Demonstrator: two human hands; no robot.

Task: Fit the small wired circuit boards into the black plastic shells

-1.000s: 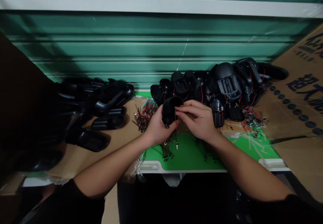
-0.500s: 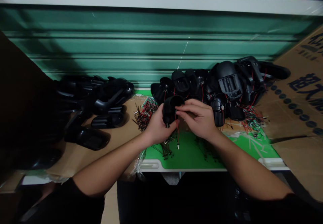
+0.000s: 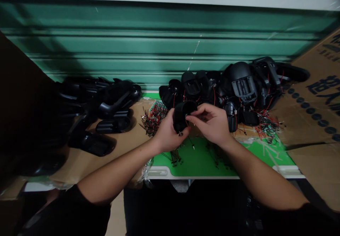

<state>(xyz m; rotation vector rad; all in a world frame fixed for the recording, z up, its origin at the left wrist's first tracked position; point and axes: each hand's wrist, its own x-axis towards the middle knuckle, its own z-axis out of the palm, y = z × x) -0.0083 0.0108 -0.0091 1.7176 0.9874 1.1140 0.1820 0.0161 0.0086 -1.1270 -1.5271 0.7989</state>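
My left hand [image 3: 167, 135] grips a black plastic housing [image 3: 182, 113], held just above the green mat [image 3: 202, 161]. My right hand [image 3: 212, 122] pinches a thin red and black wire [image 3: 189, 136] at the housing's open side; the wire's loose end hangs down toward the mat. Both hands meet over the middle of the work surface.
A heap of black housings with red wires [image 3: 233, 85] lies behind my hands. More black shells [image 3: 106, 112] lie at the left on brown cardboard. A bundle of wired parts [image 3: 154, 117] sits by my left hand, loose wires [image 3: 265, 126] at the right, a cardboard box [image 3: 316, 97] beyond them.
The hanging wire end has swung to the right and my right fingers have shifted slightly on the housing's edge. The view has tilted a little; both hands stay in place.
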